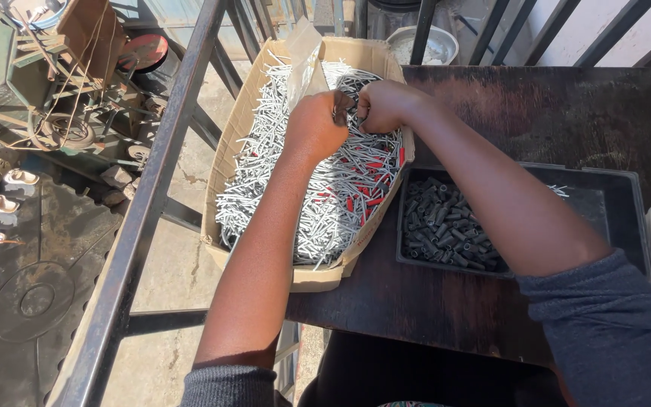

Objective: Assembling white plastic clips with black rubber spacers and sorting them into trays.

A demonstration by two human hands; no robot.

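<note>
Both my hands, left hand (316, 124) and right hand (383, 105), are curled, pinching grey pins (265, 151) over the cardboard box (318, 277), black tray (612, 181) just right.

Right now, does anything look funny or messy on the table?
Yes. The cardboard box of grey metal pins hangs partly over the dark table's left edge, its near corner bulging. A few red pieces lie mixed among the pins. Some stray pins sit in the black tray.

Dark grey-blue sleeves are pushed up, leaving both forearms bare.
</note>
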